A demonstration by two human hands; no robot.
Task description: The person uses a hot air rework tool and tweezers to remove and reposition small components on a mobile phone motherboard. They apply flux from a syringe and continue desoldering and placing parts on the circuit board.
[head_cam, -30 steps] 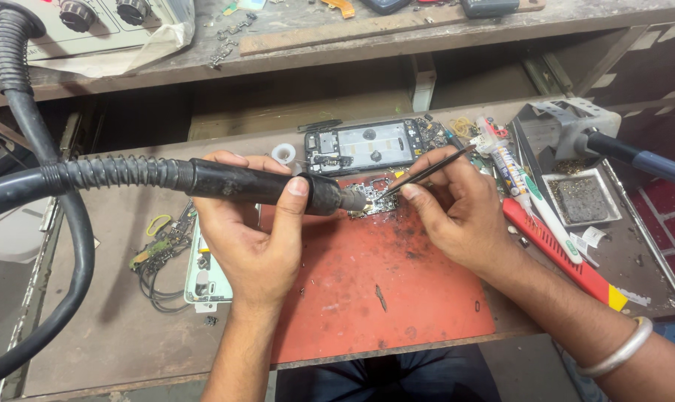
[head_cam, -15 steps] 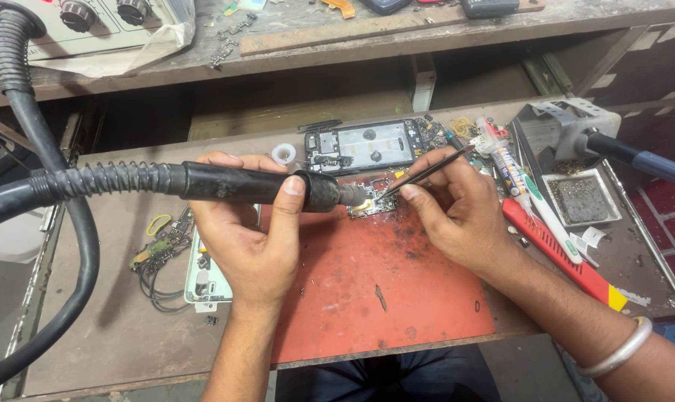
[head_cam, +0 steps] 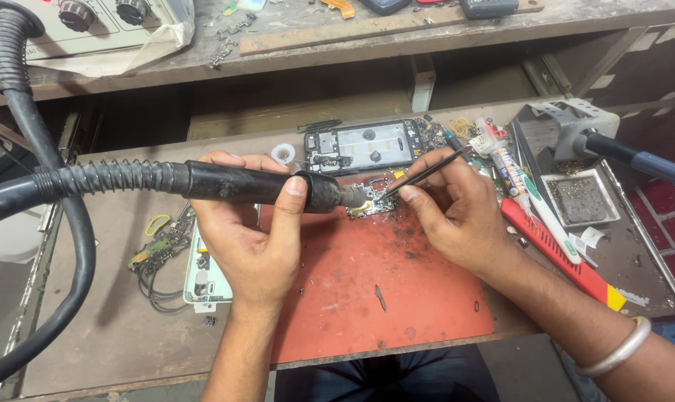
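Circuit board (head_cam: 372,199), small and bare, lies at the top edge of a red work mat (head_cam: 382,290) on a cluttered table (head_cam: 106,327), with the metal nozzle of a black hot-air handpiece (head_cam: 255,182) almost touching it from the left. The left hand (head_cam: 252,238) is wrapped around the barrel of that handpiece, thumb on top, its ribbed hose (head_cam: 47,223) looping away toward a control unit with knobs (head_cam: 91,18) on the shelf above. The right hand (head_cam: 464,216) pinches thin tweezers (head_cam: 427,173) whose tips meet the board just beside the nozzle.

Fingertips of both hands sit close to the nozzle mouth, so a slip could likely mean a burn; heat held too long in one spot could scorch the board or the mat, and a nudge from the tweezers could shift small parts. The heavy hose may also tug the handpiece off its aim.

An opened phone body (head_cam: 363,145), its insides showing, lies just behind the board, next to a small white ring (head_cam: 282,154). A shallow square metal tray (head_cam: 579,199) to the right holds a dark, crusted pad or sponge. Beside it rest a tube with a white body (head_cam: 512,167), a red-handled tool (head_cam: 561,257) and a stand with a blue-handled iron (head_cam: 575,130). Left of the mat, a pale phone shell (head_cam: 203,279) and tangled wiring (head_cam: 158,253) lie together.
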